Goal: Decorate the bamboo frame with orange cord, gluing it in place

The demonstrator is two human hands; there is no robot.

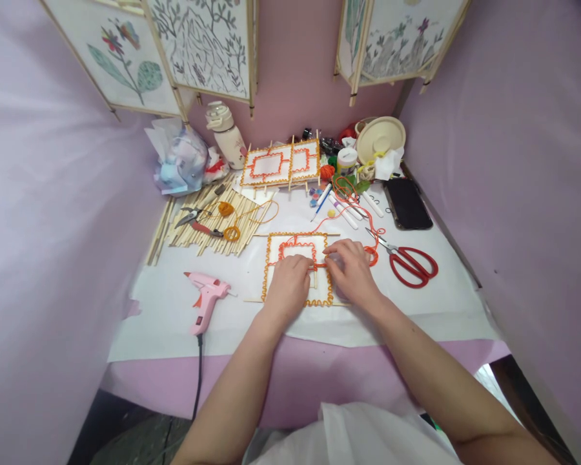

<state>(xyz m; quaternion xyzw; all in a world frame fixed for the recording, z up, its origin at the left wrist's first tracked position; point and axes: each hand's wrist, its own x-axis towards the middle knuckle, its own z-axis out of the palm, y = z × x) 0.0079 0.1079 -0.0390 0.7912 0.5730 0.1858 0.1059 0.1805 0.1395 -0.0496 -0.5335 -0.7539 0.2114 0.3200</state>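
In front of me lies a white panel (299, 296) edged with wavy golden yarn (266, 271) on thin wooden sticks. A smaller square outline of red-orange yarn (297, 245) sits inside it. My left hand (289, 284) rests over the panel, fingertips closed together on the red-orange yarn at the inner square's right side. At the panel's right border, my right hand (352, 271) pinches the same yarn between thumb and fingers. A short stretch of it spans both hands. From behind my right hand, loose yarn trails to the back and a small coil (372, 256).
Red-handled scissors (412, 265) and a phone (408, 203) lie right. On the left are a pink glue gun (208, 300), pruning shears (201, 223) and wooden sticks (208, 242). A similar finished-looking panel (281, 165), a bottle (226, 135) and markers (343, 212) are behind; lanterns (201, 48) hang above.
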